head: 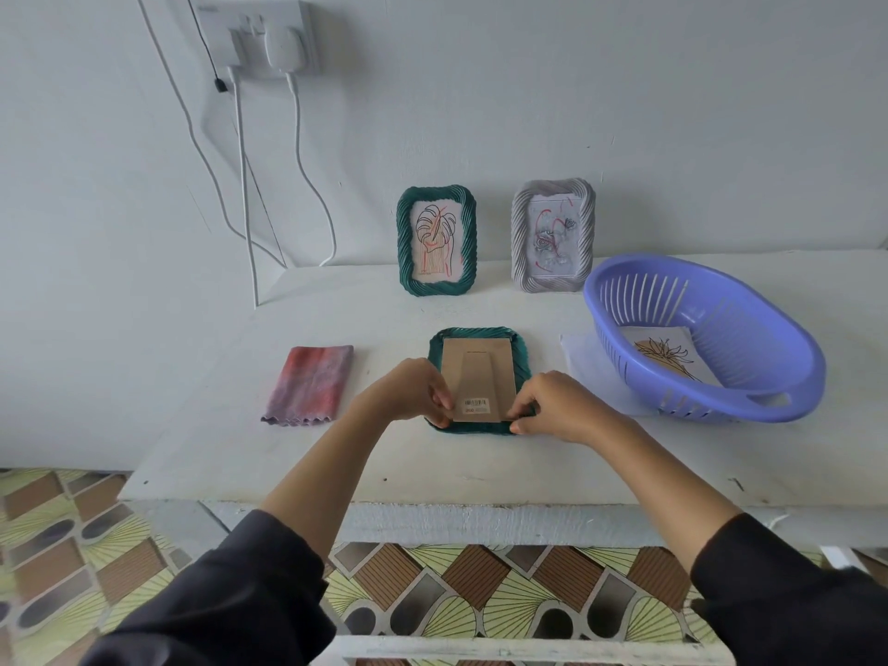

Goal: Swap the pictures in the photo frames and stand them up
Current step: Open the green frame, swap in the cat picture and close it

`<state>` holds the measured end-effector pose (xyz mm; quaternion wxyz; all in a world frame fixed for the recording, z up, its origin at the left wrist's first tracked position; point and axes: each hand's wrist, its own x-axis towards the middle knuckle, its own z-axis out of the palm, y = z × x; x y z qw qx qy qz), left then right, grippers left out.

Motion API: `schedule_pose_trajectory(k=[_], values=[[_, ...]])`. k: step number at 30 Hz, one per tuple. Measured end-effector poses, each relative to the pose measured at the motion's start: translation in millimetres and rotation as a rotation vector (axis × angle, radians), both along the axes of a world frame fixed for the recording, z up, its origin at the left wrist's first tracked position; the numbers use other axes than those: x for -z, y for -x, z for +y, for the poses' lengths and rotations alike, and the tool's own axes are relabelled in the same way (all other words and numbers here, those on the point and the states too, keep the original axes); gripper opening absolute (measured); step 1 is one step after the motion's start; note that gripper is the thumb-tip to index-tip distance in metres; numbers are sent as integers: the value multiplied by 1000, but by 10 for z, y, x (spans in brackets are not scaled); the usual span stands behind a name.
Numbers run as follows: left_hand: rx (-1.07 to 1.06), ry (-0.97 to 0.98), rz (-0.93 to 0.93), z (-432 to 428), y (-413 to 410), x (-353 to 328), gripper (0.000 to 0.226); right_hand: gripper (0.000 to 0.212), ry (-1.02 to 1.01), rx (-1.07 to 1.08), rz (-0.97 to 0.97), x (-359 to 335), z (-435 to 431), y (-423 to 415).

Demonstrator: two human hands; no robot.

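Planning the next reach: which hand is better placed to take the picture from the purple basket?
Probably the right hand: it is nearer the basket, on the right; the left hand would cross the face-down frame.

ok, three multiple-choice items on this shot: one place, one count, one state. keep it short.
1. Where does the loose picture lie?
A in a hand; B in the purple basket; C on the floor
2. How many frames stand upright?
A one; B two; C three
3. How does the front frame lie?
A face down; B face up; C standing

Key:
1 B, the sheet shows inside the basket.
2 B, only the back green frame and the grey frame are upright.
3 A, its cardboard back faces up, with the left hand and the right hand at its near corners.
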<state>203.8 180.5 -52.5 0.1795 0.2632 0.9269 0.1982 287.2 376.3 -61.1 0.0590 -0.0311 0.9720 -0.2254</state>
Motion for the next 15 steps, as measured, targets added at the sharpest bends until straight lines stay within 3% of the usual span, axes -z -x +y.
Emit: schedule_pose_trajectory(k=[9, 15], values=[[81, 20, 75, -54, -38, 17, 31, 21, -239, -178, 70, -70, -23, 11], [139, 48, 178, -92, -79, 41, 21, 21, -217, -251, 80, -7, 40, -4]])
